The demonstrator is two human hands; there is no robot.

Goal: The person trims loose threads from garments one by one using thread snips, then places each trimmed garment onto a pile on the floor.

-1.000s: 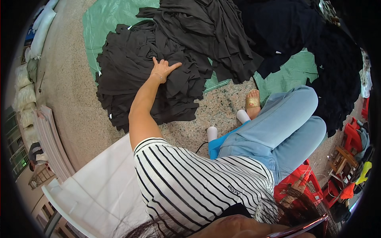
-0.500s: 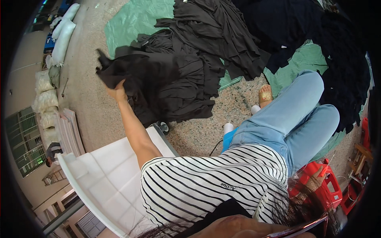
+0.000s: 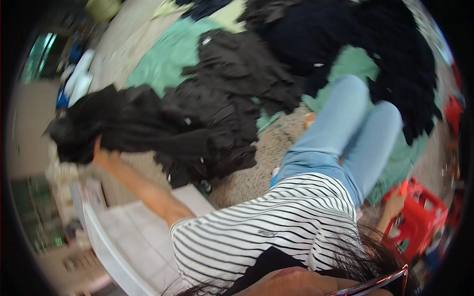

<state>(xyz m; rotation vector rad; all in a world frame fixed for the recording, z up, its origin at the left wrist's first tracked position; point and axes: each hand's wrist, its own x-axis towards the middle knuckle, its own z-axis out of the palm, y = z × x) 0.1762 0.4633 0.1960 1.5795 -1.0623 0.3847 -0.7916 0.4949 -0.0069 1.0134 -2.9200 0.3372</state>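
- black garment: held up at the left of the view, off the speckled floor; its right end trails into the dark pile, its left end bunches into a lump over the fist. Motion blur, so folds and garment type are unreadable.
- left hand: closed on the underside of that garment near its left end, thumb up against the cloth. Fingers are buried in the fabric, can't count them. Bare forearm runs from there down-right to the striped sleeve.
- right hand: low at the right, touching the near edge of the red plastic stool. Small and blurred; can't tell whether it grips or is open.
- pile of black clothes: just right of the lifted garment, touching it, heaped partly on the floor and partly on the green sheet.
- darker navy heap: farther back, upper right, also on the green sheet.
- person's legs in light-blue jeans: stretched out between the black pile and the stool.
- striped top: black-and-white, fills the bottom centre.
- white flat panel: bottom left, under the left forearm, beside the floor.
- left edge: blurred background, nothing identifiable.
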